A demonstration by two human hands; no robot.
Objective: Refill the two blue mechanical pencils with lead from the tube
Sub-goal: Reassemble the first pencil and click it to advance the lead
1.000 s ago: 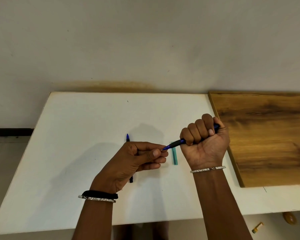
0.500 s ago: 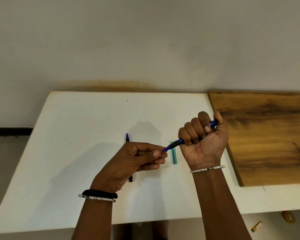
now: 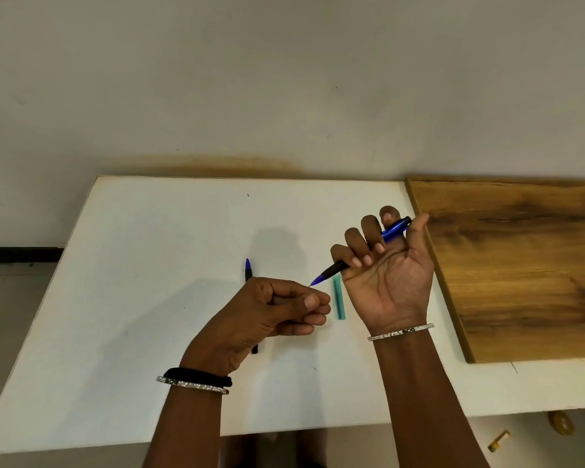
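My right hand [image 3: 385, 275] holds one blue mechanical pencil [image 3: 394, 231] slantwise above the white table [image 3: 149, 282], fingers loosely curled round its barrel, thumb lifted off the cap end. The pencil's tip points down-left, and a short thin lead sticks out just above my left hand [image 3: 271, 315]. My left hand's thumb presses against its curled fingers; nothing shows between them. The second blue pencil [image 3: 248, 270] lies on the table, mostly hidden under my left hand. The teal lead tube [image 3: 338, 298] lies flat between my hands.
A brown wooden board [image 3: 520, 265] lies on the table's right side, close to my right hand. The wall runs along the far edge. Small yellowish objects [image 3: 498, 445] lie on the floor below the front right corner.
My right hand has loosened from a tight fist, the thumb coming off the pencil's cap. The pencil tip has lifted away from my left fingertips, which were pinching at it.
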